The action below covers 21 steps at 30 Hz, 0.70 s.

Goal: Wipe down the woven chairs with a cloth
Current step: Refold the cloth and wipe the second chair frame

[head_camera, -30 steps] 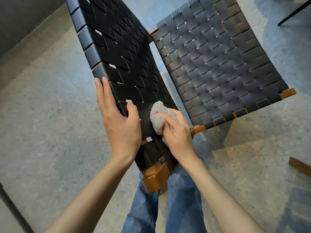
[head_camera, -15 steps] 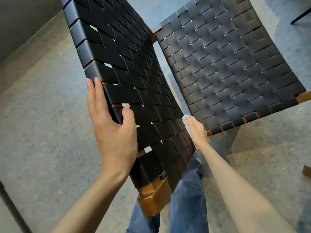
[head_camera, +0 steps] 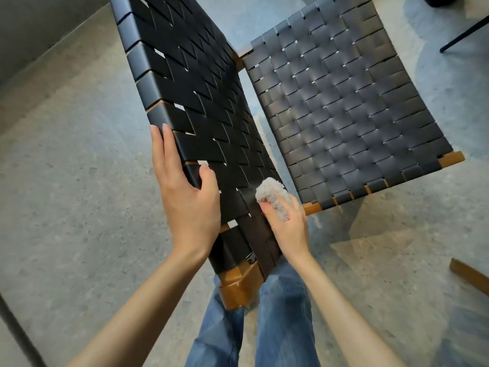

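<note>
A chair with black woven straps on a brown wooden frame fills the middle of the head view. Its backrest [head_camera: 190,96] rises toward me and its seat [head_camera: 344,107] lies to the right. My left hand [head_camera: 188,200] grips the backrest's left edge, thumb on the front face, fingers behind. My right hand [head_camera: 288,223] holds a fluffy grey-white cloth [head_camera: 272,194] and presses it on the lower right part of the backrest's weave.
A brown wooden corner block [head_camera: 238,287] of the frame sits just above my jeans-clad legs [head_camera: 264,329]. Grey speckled floor [head_camera: 79,207] surrounds the chair. A thin dark leg [head_camera: 463,35] stands at the top right and a wooden piece [head_camera: 468,276] at the right edge.
My right hand with the cloth went down behind the backrest's right edge and has come back onto the front weave. My left hand keeps its grip on the left edge.
</note>
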Available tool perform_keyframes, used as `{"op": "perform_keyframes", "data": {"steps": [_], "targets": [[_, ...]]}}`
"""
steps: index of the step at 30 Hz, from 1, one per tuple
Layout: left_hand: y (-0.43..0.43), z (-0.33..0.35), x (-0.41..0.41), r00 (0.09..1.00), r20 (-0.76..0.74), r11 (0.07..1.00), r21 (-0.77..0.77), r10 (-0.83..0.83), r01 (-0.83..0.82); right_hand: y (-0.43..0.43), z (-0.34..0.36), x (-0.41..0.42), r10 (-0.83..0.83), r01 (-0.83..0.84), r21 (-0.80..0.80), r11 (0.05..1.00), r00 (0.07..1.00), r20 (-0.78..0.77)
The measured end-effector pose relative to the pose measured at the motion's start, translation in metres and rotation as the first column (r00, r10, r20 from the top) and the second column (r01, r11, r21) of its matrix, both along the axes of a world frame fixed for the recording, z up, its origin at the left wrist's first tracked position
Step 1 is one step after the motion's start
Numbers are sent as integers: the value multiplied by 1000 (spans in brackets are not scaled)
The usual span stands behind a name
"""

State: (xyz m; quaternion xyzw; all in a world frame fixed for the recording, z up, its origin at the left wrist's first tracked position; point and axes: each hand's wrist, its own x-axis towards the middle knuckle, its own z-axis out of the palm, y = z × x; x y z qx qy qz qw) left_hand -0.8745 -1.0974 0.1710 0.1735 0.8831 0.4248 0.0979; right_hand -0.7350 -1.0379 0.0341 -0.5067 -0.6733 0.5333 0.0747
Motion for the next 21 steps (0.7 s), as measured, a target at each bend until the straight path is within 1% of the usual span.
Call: {"op": "perform_keyframes", "data": {"steps": [2, 5, 6, 8, 11, 13, 15, 18, 21], "targets": [[0, 1, 1, 1000, 4, 1000, 3, -3, 3, 17, -25, 1, -17, 21, -30, 999, 991, 132], [0, 1, 0, 1000, 1, 1000, 9, -2, 2, 44, -67, 8, 29, -11, -58, 998, 946, 322], [0, 0, 0, 1000, 0, 1000, 12, 2, -2, 49, -79, 10, 26, 3, -78, 997, 929, 369], [0, -3, 0, 1000, -4, 1000, 22, 8, -8, 54, -94, 14, -19, 79, -136, 988, 918, 395], [1, -2, 0, 1000, -5, 999, 38, 4, -4, 49, -92, 14, -107, 205, -234, 950, 921, 374], [1, -2, 0, 1000, -4, 999, 41, 2, -2, 42, -79, 14, -163, 258, -242, 935, 921, 353], [1, -1, 0, 1000, -1, 999, 41, 5, -5, 32, -58, 13, -205, 281, -236, 930, 932, 300], [1, 0, -1, 1000, -8, 999, 38, 6, -5, 15, -13, 7, -180, 220, -241, 945, 967, 180], [2, 2, 0, 1000, 1, 999, 45, 10, -10, -7, 28, 5, -85, 97, -198, 975, 994, 69]]}}
